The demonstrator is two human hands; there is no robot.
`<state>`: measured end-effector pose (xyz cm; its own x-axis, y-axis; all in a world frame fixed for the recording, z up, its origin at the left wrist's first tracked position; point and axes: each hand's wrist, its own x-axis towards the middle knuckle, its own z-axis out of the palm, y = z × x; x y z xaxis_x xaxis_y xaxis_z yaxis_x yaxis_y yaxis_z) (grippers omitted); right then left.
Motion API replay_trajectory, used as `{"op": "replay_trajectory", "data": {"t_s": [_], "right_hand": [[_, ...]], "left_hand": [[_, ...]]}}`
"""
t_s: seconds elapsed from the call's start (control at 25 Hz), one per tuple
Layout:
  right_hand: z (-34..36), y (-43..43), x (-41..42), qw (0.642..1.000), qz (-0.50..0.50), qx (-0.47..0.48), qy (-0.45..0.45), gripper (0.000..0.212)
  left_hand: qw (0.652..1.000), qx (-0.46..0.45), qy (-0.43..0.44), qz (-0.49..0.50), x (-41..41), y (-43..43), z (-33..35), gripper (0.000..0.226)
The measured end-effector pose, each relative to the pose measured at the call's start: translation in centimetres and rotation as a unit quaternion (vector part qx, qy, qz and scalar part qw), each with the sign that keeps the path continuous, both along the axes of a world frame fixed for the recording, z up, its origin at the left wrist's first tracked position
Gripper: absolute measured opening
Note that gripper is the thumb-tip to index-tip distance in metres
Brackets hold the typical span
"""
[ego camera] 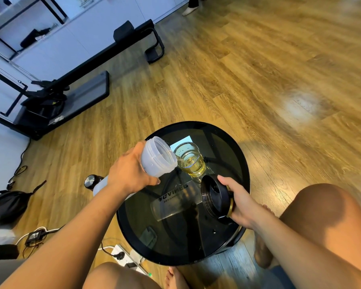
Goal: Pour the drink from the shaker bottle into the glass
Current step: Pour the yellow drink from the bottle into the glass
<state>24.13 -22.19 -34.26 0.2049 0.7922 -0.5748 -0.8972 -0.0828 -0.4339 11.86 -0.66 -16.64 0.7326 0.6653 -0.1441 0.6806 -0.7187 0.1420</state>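
- Fingers point(153, 181) of left hand point(129, 174) clamped round the translucent shaker bottle point(157, 157), centre of frame, tipped with its open mouth at the glass rim.
- Fingers point(226, 181) of right hand point(242, 203) gripping the black lid point(214, 197), right of centre, over the table.
- Glass point(191, 161) upright on the round dark table point(175, 247), partly filled with yellow drink, just right of the bottle mouth.
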Motion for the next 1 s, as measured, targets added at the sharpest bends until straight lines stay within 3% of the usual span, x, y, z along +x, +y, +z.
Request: {"op": "replay_trajectory", "data": {"t_s": [1.0], "right_hand": [[0.58,-0.06,-0.07,1.000,-0.002,-0.024,-0.007,0.070]], "left_hand": [[1.000,0.013,0.011,-0.001,0.10,0.23,0.19,0.094]]}}
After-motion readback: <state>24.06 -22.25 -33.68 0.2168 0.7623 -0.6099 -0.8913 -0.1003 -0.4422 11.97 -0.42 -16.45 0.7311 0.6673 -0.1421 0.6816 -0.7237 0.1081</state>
